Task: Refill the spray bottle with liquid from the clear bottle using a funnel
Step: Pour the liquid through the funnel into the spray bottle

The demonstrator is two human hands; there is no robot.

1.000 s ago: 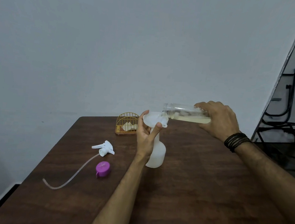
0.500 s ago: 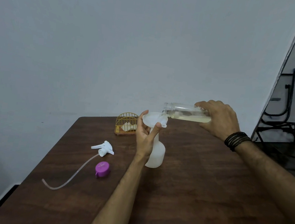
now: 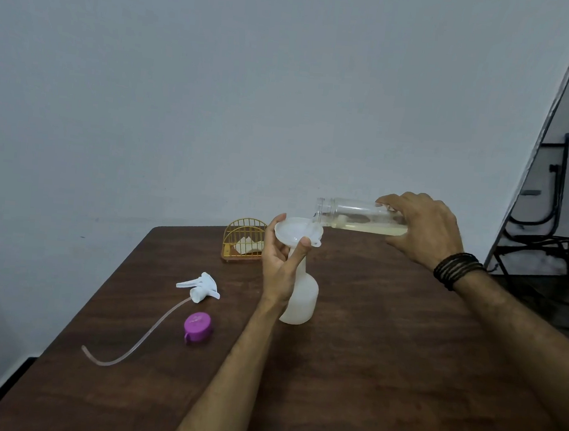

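Head view, progress: I judge the pour to be underway. The spray bottle (image 3: 300,299) stands open on the table (image 3: 384,361), its trigger sprayer head (image 3: 201,285) with the dip tube (image 3: 134,339) lying off to the left, and the purple cap (image 3: 198,326) lies just beside it.
Head view, funnel: the white funnel (image 3: 297,232) sits in the spray bottle's neck, upright as far as I can tell.
Head view, clear bottle: the clear bottle (image 3: 358,218) is tipped almost level, mouth over the funnel's right rim, pale yellowish liquid pooled along its lower side. I cannot make out a stream.
Head view, left: my left hand (image 3: 280,266) is wrapped round the funnel's stem and the bottle neck, fingertips touching the funnel rim.
Head view, right: my right hand (image 3: 423,229) is closed round the clear bottle's base end, to the right of the funnel and above the table.
Head view, remaining: I judge that much liquid is left to pour; then the funnel comes out and the sprayer head goes back on.
Head view, elsewhere: a small golden wire holder (image 3: 243,241) stands behind, near the wall.
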